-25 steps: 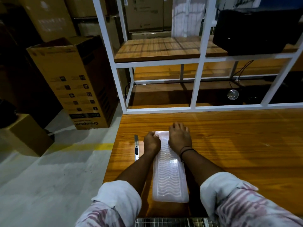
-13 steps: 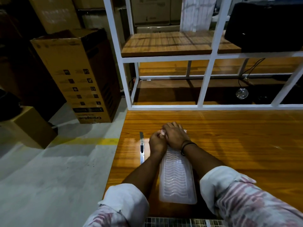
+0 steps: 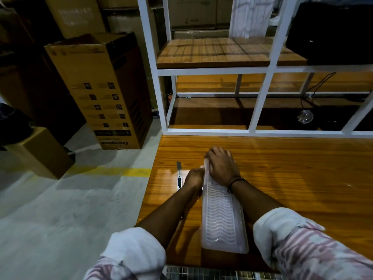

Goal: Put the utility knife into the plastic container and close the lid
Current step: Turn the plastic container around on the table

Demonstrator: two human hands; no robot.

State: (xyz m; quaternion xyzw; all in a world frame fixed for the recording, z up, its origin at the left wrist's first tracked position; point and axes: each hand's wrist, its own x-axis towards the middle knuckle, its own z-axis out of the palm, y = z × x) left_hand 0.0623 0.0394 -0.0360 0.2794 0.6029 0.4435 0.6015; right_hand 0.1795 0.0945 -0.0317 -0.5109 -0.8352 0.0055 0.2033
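Note:
A long translucent plastic container (image 3: 222,217) with a wavy ribbed lid lies lengthwise on the wooden table (image 3: 292,178). My right hand (image 3: 221,166) lies over its far end and grips the lid there; that end looks slightly raised. Beside it, my left hand (image 3: 194,176) holds the container's far left edge. The utility knife (image 3: 179,175), slim and silver with a black slider, lies on the table just left of my left hand, blade pointing away. Neither hand touches the knife.
The table's left edge runs close to the knife, with concrete floor beyond it. A white metal shelf frame (image 3: 260,102) stands along the table's far edge. Cardboard boxes (image 3: 105,91) stand on the floor at the left. A black case (image 3: 331,29) sits on the upper shelf.
My right hand has shifted from flat on the lid to gripping the far end, and that end has lifted slightly. My left hand stays at the left edge. The knife has not moved.

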